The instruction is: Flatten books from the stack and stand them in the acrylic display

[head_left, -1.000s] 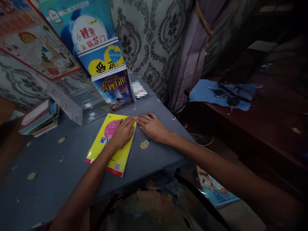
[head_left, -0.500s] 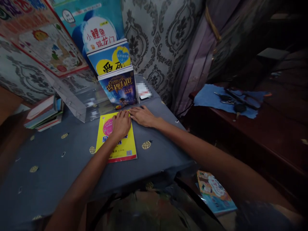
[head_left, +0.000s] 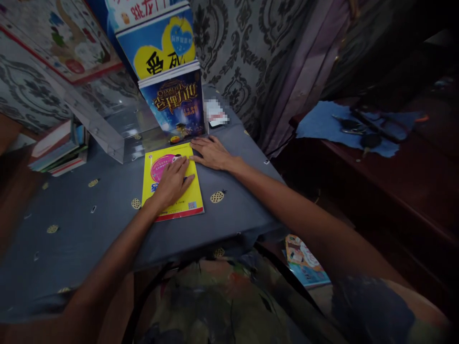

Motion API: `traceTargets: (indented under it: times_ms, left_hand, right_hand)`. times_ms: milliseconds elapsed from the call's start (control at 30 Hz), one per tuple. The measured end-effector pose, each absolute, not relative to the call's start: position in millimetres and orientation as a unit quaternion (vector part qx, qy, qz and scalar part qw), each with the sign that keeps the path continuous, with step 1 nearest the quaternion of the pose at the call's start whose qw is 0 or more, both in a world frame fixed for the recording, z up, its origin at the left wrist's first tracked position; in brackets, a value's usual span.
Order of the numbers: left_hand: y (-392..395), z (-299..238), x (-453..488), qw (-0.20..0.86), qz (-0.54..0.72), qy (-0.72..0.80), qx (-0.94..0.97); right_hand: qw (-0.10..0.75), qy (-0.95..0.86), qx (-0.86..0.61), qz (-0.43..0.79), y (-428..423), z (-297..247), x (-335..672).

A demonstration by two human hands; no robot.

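A yellow book [head_left: 195,193] with a pink circle and a red bottom edge lies flat on the grey tablecloth. Across its cover rests my left hand [head_left: 172,183], open, with the thumb apart from the fingers. My right hand [head_left: 212,154] lies open at the book's upper right corner, its fingertips on the cover's edge and its palm on the cloth. Just beyond the hands, a dark blue book [head_left: 179,107] leans upright in a clear rack [head_left: 113,143]. Part of the yellow cover is hidden under my left hand.
Behind the dark blue book stand a blue book with a yellow heart [head_left: 158,48] and other books. A small pile of books [head_left: 59,148] lies at left. Keys and glasses sit on a blue cloth [head_left: 319,126] at right. Another book [head_left: 304,260] lies below the table edge.
My left hand has slid down from the yellow book's top edge to its middle, and its fingers have spread flatter. My right hand stays at the corner. The view has tilted downward.
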State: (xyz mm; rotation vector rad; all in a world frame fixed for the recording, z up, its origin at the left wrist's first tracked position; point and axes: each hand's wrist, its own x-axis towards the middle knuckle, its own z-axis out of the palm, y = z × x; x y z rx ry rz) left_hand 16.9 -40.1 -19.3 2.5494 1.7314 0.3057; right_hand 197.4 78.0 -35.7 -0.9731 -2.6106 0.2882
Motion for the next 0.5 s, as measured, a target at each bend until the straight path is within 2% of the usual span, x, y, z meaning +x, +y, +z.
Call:
traceTargets:
  times_ms: [233, 500]
  left_hand:
    - [-109, -4, 10, 0.07, 0.036, 0.442, 0.893]
    - [-127, -14, 14, 0.007, 0.165, 0.433, 0.886]
  right_hand:
    - [0.177, -0.918, -0.34, 0.1, 76, -35, 199]
    - [0.182, -0.909, -0.359, 0.106, 58, -32, 196]
